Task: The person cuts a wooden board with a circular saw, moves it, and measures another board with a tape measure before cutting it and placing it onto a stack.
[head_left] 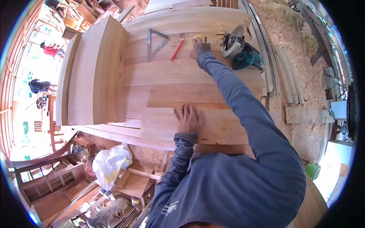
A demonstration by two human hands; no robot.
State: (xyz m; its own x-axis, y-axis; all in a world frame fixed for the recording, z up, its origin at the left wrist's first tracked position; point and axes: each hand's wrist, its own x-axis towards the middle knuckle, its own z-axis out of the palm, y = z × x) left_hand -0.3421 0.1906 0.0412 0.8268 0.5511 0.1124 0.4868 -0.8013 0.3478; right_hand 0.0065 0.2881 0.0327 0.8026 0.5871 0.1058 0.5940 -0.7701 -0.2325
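Note:
My left hand lies flat with its fingers spread on a wide pale board near the front of the wooden work surface. My right arm is stretched far across, and my right hand has its fingers on a small round yellow object, apparently a tape measure, mostly covered by the fingers. Left of that hand lies a red pencil, and beyond it a metal triangle square. A teal circular saw rests close by on the right.
Thick stacked timber blocks stand on the left side. A white plastic bag and wooden furniture parts are at lower left. Sawdust covers the ground at right, with loose planks. Two people are far off at left.

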